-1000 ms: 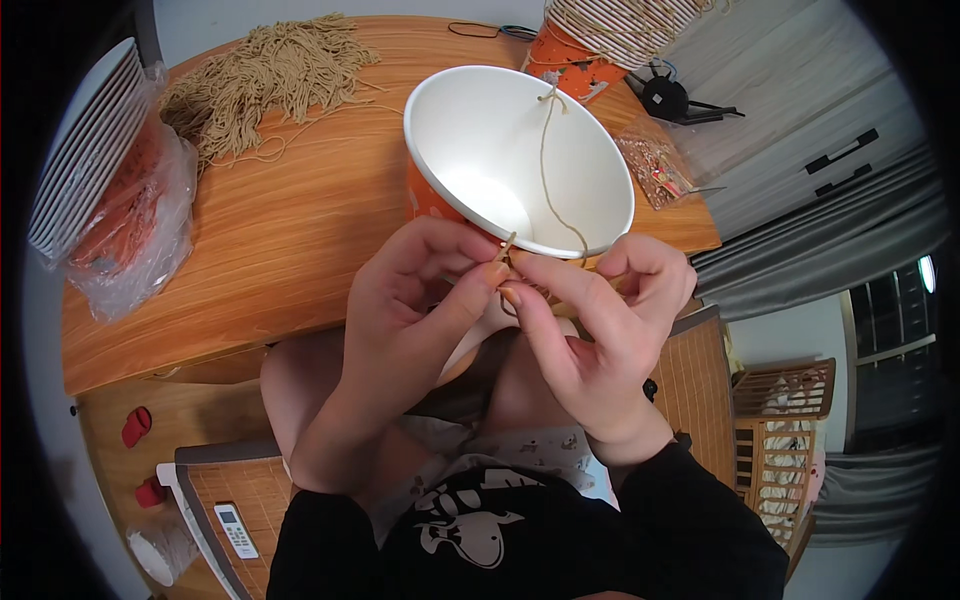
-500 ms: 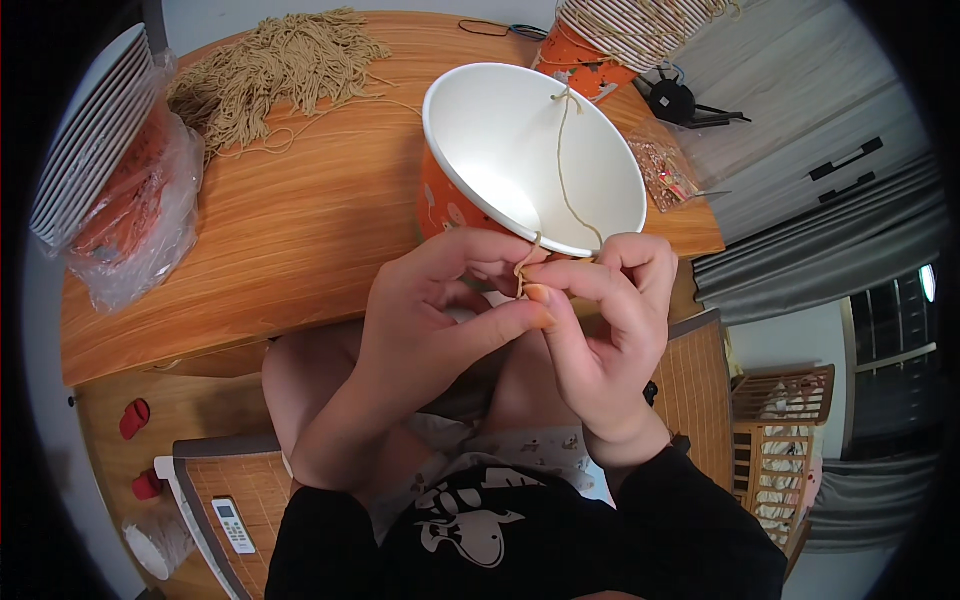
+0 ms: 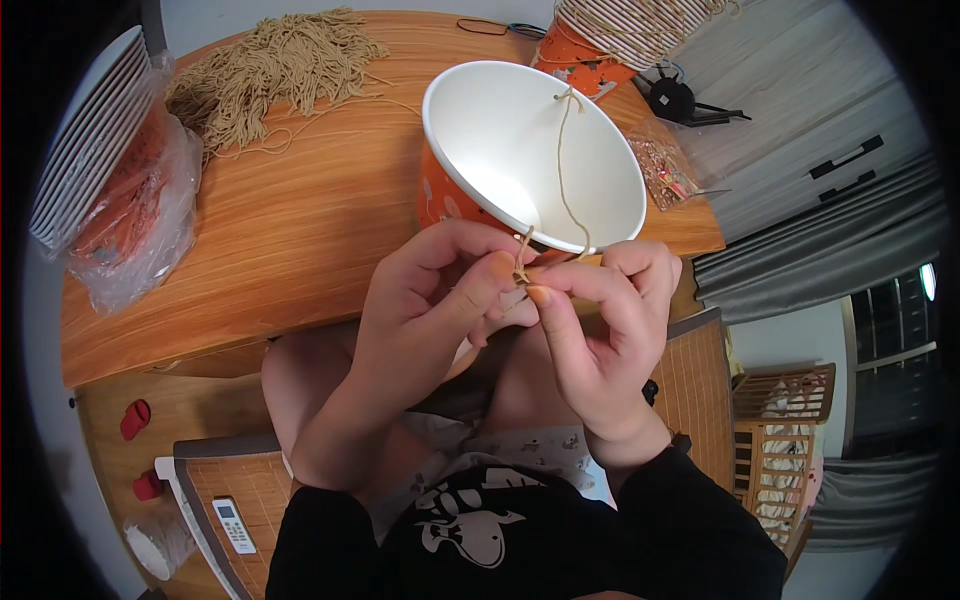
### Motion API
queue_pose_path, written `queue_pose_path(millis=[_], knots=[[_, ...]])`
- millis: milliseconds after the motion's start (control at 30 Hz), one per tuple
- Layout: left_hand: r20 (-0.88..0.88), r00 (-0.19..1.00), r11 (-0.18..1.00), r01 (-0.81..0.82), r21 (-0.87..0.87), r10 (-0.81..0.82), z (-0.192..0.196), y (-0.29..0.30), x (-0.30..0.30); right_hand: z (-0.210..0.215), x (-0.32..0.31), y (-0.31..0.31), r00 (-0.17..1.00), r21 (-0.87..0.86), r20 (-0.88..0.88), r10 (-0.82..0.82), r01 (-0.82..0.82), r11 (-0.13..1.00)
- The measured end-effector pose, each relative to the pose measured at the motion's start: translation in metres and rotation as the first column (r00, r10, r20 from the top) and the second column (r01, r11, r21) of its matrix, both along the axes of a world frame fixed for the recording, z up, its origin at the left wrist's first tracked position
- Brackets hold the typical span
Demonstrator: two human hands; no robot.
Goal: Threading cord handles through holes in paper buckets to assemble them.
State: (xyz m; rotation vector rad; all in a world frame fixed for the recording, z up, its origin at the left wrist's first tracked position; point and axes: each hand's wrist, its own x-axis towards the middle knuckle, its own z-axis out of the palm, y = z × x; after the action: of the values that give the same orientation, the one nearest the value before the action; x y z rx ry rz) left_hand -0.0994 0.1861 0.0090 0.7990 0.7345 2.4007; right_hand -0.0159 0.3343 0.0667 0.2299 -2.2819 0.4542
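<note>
While pinching tan string (image 3: 562, 170) tight at paper bowl (image 3: 520, 150) rim with left hand (image 3: 430, 300) and right hand (image 3: 600, 320) fingertips, probably tying a knot, next needing a gentle pull.

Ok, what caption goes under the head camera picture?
Both hands, left and right, pinch tan string at an orange paper bowl's rim.

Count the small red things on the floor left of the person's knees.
2. One red thing lies on the floor just under the wooden table's edge; the other red thing sits lower, by the mat's corner. More may be hidden under the table.
</note>
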Motion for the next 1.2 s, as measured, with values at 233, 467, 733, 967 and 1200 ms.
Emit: queue_pose_path(millis=[233,467,733,967,1200], knots=[[-0.063,0.994,0.988,-0.100,-0.116,0.093,0.007,0.003,0.007,-0.003,0.003,-0.004,0.997,0.065,-0.039,-0.063,0.065,0.996],[0.016,0.993,0.985,-0.114,-0.131,0.117,0.014,0.002,0.008,-0.009,0.001,-0.004,0.987,0.141,-0.093,-0.135,0.147,0.979],[-0.018,0.997,0.992,-0.075,-0.099,0.074,0.012,0.000,0.006,-0.004,0.001,-0.003,0.996,0.191,-0.076,-0.045,0.059,0.980],[-0.092,0.987,0.967,-0.147,-0.210,0.130,0.010,-0.002,0.003,-0.003,0.001,0.000,0.996,0.201,-0.084,-0.020,0.037,0.979],[-0.056,0.989,0.977,-0.141,-0.159,0.134,0.013,0.001,0.006,-0.001,-0.003,0.001,0.997,0.252,-0.083,-0.001,0.022,0.967]])
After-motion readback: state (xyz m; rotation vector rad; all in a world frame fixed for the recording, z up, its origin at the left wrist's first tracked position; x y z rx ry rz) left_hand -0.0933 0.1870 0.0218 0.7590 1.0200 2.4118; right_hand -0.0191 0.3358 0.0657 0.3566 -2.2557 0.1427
